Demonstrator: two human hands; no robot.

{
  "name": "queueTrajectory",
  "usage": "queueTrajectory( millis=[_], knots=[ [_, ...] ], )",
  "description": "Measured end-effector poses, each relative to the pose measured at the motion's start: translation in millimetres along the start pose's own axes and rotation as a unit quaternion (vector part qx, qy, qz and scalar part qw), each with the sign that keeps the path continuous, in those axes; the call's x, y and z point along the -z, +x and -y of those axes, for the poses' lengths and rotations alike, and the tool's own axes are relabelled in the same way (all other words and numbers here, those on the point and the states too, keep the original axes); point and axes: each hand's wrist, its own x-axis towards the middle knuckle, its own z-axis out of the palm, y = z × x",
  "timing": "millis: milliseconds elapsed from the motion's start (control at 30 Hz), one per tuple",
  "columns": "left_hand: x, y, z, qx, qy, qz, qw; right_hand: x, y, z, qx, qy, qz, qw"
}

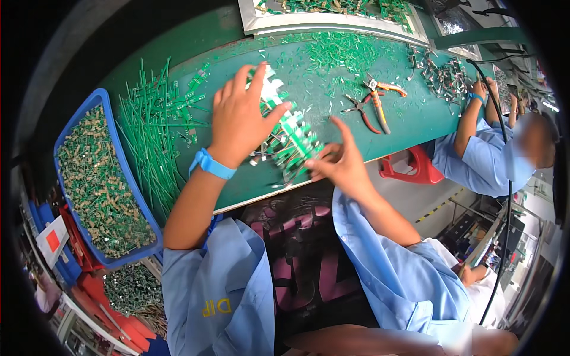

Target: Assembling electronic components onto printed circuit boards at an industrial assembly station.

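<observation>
A narrow panel of green circuit boards [290, 126] lies slantwise between my hands, smeared by motion, with small parts and wires along its lower side. My left hand [240, 118] is at its upper end, back upward. Its fingers are spread, and the thumb tip meets the panel's edge. At the lower end, near the table's front edge, my right hand [343, 166] pinches the panel between thumb and bent fingers, its index finger raised. Right of the panel, a pair of orange-handled cutters [378, 105] and red-handled pliers [363, 111] rest on the green table [237, 185].
Long green strips [148, 130] pile up at the left, beside a blue bin [111, 142] of small boards. Green scraps [341, 53] litter the far side below a framed tray [332, 26]. Metal parts [442, 77], a red stool [409, 167] and a co-worker [487, 142] are at right.
</observation>
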Motion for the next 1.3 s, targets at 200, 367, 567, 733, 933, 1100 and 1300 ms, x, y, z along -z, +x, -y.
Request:
queueTrajectory(
  millis=[200, 367, 567, 733, 933, 1100, 1300],
  knots=[
    [26.2, -27.6, -1.9, 0.051, 0.054, 0.038, 0.997, 39.9, 27.1, 20.6, 0.050, -0.050, -0.064, 0.996],
    [71.5, -6.9, 14.8, -0.008, 0.077, 0.127, 0.989, 15.2, 3.2, 1.6, 0.177, -0.235, -0.120, 0.948],
    [2.0, 18.6, 33.3, -0.182, -0.098, 0.051, 0.977, -1.1, 10.6, -4.9, 0.245, -0.413, -0.088, 0.873],
    [-0.1, -24.5, 4.7, 0.012, -0.103, 0.022, 0.994, 38.4, 60.6, 45.4, 0.344, -0.470, 0.035, 0.812],
    [-5.8, -95.0, -39.7, 0.104, -0.215, -0.001, 0.971, 46.3, 138.6, 108.0, 0.351, -0.566, 0.203, 0.718],
    [25.1, -119.6, -52.6, 0.088, -0.211, 0.046, 0.972, 28.2, 163.9, 126.9, 0.442, -0.629, 0.273, 0.579],
    [7.6, -98.4, -2.3, -0.094, -0.106, 0.064, 0.988, 23.2, 149.1, 115.3, 0.410, -0.506, 0.282, 0.705]
  ],
)
